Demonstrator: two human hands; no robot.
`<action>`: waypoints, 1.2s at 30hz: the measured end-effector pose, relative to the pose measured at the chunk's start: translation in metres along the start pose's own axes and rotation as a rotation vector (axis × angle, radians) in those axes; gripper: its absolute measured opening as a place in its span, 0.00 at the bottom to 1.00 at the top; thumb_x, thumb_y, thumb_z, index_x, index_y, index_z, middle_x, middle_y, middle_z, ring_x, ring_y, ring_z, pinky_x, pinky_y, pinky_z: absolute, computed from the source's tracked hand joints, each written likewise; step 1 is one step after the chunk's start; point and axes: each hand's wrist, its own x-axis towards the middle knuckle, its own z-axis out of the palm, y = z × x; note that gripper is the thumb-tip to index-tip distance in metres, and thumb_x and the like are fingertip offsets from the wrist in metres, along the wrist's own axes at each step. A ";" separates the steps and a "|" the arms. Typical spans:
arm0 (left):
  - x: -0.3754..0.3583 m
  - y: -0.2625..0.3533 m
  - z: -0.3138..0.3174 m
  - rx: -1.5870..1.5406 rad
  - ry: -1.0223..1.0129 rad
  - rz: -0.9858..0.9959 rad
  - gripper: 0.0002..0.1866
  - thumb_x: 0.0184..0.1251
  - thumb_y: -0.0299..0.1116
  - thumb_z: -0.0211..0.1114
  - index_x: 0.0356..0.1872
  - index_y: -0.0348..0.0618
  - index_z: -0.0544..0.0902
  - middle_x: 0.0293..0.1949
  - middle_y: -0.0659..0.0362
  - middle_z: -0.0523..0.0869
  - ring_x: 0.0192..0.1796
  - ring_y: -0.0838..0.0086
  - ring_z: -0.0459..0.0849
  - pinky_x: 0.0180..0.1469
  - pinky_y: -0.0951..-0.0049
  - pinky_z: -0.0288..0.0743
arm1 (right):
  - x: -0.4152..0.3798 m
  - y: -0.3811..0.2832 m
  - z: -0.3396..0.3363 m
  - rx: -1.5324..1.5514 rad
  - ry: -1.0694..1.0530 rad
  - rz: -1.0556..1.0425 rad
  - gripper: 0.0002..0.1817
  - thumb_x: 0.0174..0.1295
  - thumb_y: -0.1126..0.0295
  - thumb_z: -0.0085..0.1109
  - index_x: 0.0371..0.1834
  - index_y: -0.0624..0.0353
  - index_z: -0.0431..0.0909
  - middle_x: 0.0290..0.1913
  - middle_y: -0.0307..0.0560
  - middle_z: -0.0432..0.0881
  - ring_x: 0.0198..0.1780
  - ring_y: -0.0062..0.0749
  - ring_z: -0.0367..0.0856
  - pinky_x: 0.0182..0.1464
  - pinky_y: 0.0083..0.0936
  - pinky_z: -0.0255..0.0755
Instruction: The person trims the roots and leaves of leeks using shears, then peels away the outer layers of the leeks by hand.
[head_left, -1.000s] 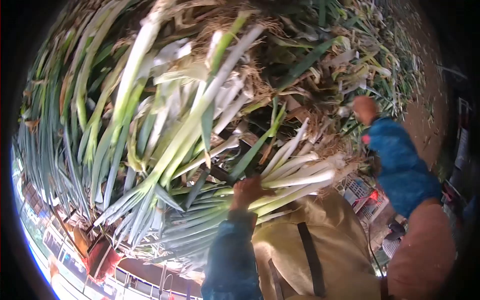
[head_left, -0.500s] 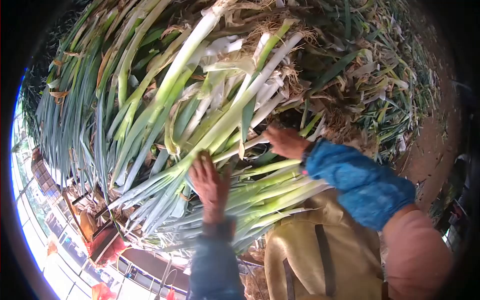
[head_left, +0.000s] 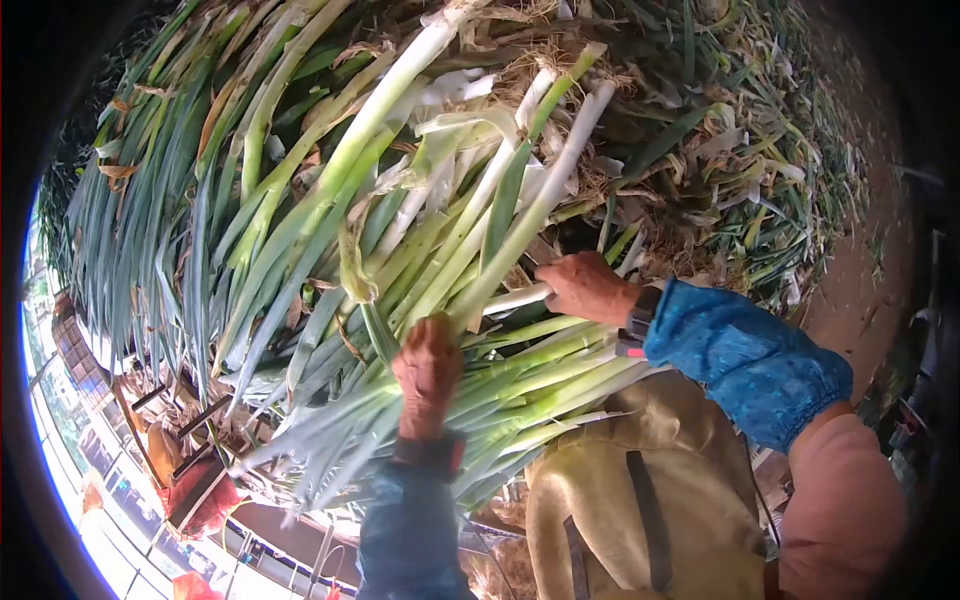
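Observation:
My left hand is closed round the green part of a long leek. Its white root end points up and to the right, and its leaves fan out, blurred, below my wrist. The fingers of my right hand are curled on the white end of a second leek, just right of the first. More trimmed-looking leeks lie side by side under my forearms, their pale ends to the right. How far my right fingertips wrap round the stalk is hidden.
A big heap of leeks fills the left and back. Loose leaves and scraps are piled at the right beside brown ground. Tan cloth covers my lap. A red bag sits at the lower left.
My left hand has gone from fingers laid along the leek to a closed grip, and the leek has shifted down. My right hand has moved slightly right and down.

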 end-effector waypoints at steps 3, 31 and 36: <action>-0.002 0.013 0.007 0.064 0.031 0.065 0.18 0.40 0.24 0.62 0.39 0.42 0.76 0.43 0.52 0.76 0.46 0.54 0.74 0.48 0.57 0.69 | -0.010 -0.004 -0.007 0.355 0.061 0.109 0.16 0.42 0.66 0.67 0.34 0.60 0.78 0.28 0.48 0.79 0.29 0.45 0.79 0.34 0.34 0.71; 0.014 -0.042 0.054 0.193 -0.087 -0.007 0.20 0.54 0.25 0.52 0.50 0.36 0.68 0.45 0.44 0.73 0.46 0.48 0.74 0.47 0.54 0.69 | -0.192 0.242 -0.285 -0.760 0.102 0.692 0.29 0.54 0.72 0.58 0.60 0.65 0.64 0.60 0.60 0.69 0.56 0.49 0.73 0.53 0.37 0.69; 0.024 -0.029 0.039 0.110 -0.258 -0.158 0.28 0.50 0.31 0.62 0.54 0.38 0.66 0.48 0.43 0.75 0.50 0.47 0.75 0.52 0.53 0.67 | -0.065 0.094 -0.198 -0.217 0.169 0.288 0.44 0.44 0.65 0.69 0.66 0.63 0.58 0.67 0.63 0.58 0.69 0.55 0.56 0.70 0.37 0.51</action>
